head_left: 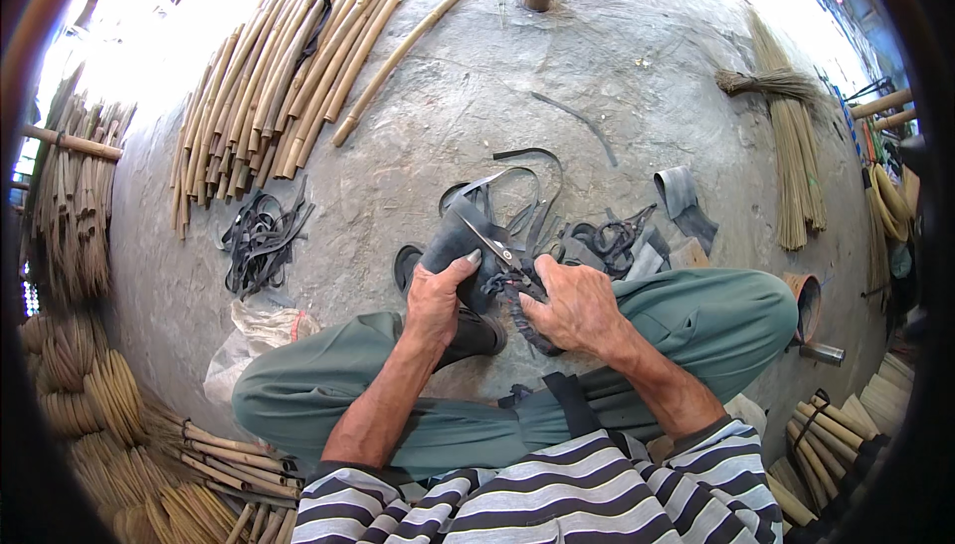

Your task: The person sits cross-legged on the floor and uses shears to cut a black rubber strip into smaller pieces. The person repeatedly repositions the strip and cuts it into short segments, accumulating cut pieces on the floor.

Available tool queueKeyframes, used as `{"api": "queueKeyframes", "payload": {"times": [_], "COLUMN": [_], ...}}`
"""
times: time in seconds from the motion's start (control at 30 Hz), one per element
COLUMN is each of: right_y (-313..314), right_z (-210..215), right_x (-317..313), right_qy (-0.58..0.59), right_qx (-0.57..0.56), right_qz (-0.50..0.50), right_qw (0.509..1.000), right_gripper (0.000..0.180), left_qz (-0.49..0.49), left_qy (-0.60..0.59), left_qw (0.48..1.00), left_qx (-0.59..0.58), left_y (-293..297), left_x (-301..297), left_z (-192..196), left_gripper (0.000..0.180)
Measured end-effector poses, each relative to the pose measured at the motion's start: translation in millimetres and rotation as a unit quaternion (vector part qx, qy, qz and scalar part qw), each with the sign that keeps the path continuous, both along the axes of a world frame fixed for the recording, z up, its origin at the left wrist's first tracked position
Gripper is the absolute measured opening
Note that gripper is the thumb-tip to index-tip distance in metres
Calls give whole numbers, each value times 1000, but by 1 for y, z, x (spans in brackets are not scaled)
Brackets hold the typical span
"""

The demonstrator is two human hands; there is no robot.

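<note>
Scissors (506,256) partly behind right fingers (547,271); dark sheet (448,238) partly behind left fingers (463,267)

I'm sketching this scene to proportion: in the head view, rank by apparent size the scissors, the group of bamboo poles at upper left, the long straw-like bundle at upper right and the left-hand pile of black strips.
1. Bamboo poles, as a group
2. Straw-like bundle
3. Pile of black strips
4. Scissors, partly hidden by the right hand
</note>
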State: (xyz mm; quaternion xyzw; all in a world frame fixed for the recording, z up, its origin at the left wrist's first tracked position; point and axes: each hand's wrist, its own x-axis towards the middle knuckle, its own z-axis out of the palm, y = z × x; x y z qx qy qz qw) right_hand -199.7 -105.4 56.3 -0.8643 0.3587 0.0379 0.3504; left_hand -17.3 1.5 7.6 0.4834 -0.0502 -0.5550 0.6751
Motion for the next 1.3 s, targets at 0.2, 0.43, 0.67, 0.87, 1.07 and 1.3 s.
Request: {"api": "queueKeyframes", "payload": {"times": [0.2,0.43,0.67,0.87,1.07,1.3], "right_y": [1,1,2,0,4,2], "right_z": [-2,-9,0,-1,-9,-1], "right_x": [-2,-1,1,0,1,2], "right_qy": [-14,-82,-10,1,-97,1], "right_qx": [6,-128,-24,-2,-147,-14], "right_qz": [5,12,-1,12,33,19], "right_qw": [1000,988,1000,1000,984,1000], "right_gripper": [39,42,41,38,40,46], "left_qz": [72,2,-17,16,53,40], "left_qy": [128,-49,-39,40,25,1], "left_qw": [989,999,999,999,998,999], "left_qx": [14,13,15,-7,-4,-17], "left_y": [-4,3,2,-5,-3,-3], "left_x": [5,-4,4,6,4,4], "left_z": [1,-7,-4,2,7,8], "left_gripper": [35,32,34,33,32,33]}}
